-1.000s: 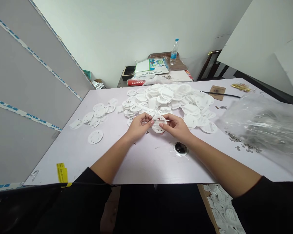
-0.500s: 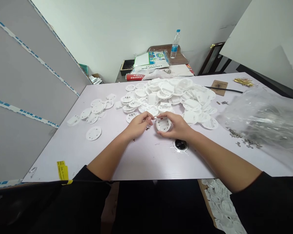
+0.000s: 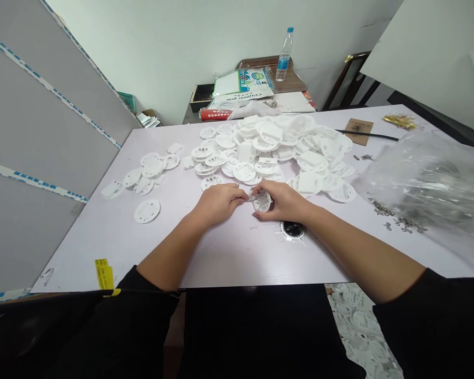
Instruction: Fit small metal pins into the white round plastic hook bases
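My right hand (image 3: 284, 202) grips a small round white plastic cover (image 3: 262, 201) by its edge, tilted so that its slotted inner side shows. Close against the cover's left edge is my left hand (image 3: 222, 203), its thumb and forefinger pinched together. Whatever is between those fingertips is too small to make out. Just behind both hands lies a large heap of similar round white covers (image 3: 245, 172). A single cover (image 3: 147, 211) lies flat on the table to the left, in front of a smaller group of covers (image 3: 153, 168).
A clear plastic bag (image 3: 430, 184) rests on the right, with small metal clips (image 3: 408, 225) beside it. A black round grommet (image 3: 292, 229) is set in the table (image 3: 229, 263) near my right wrist. Behind the table stands a water bottle (image 3: 284, 57).
My left hand has moved in against the cover and now hides the small metal bits on the table. The cover has turned slightly in my right hand. The whole view has shifted a little.
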`<state>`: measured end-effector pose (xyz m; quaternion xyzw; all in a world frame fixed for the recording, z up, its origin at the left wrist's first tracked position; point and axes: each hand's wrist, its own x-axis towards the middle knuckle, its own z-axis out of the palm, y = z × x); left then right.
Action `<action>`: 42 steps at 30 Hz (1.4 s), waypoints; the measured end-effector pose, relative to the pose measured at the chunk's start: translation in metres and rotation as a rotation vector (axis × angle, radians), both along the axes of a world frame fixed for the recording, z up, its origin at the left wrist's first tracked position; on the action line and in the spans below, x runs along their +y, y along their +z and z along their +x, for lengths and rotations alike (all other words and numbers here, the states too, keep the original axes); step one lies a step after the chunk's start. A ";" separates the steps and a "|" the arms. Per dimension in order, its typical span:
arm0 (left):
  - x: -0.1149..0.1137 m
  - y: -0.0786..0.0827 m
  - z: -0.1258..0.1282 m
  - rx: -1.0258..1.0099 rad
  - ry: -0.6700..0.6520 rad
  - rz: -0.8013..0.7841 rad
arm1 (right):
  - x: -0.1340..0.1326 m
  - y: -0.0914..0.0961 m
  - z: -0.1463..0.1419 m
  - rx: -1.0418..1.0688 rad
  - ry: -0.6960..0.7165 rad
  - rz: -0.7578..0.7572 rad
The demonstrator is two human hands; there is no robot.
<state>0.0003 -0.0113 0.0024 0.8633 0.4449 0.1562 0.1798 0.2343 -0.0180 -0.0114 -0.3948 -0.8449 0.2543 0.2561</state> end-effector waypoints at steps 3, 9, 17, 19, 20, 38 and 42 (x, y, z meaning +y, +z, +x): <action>-0.001 0.003 0.000 -0.002 -0.008 -0.005 | 0.000 -0.001 0.000 -0.019 0.008 0.045; -0.003 0.006 0.002 0.007 -0.020 -0.019 | -0.001 0.000 -0.002 -0.077 0.026 0.077; -0.007 0.009 0.008 0.065 0.045 -0.020 | -0.006 0.008 -0.006 -0.142 0.037 0.092; -0.010 0.010 0.010 0.090 0.070 -0.017 | -0.007 0.009 -0.008 -0.155 0.044 0.113; -0.011 0.011 0.012 0.107 0.085 -0.023 | -0.007 0.009 -0.009 -0.163 0.049 0.129; -0.017 0.019 0.022 0.227 0.107 -0.017 | 0.001 -0.004 -0.006 0.005 0.066 0.184; -0.015 0.018 0.017 0.203 0.070 -0.033 | 0.001 -0.003 -0.006 0.007 0.071 0.156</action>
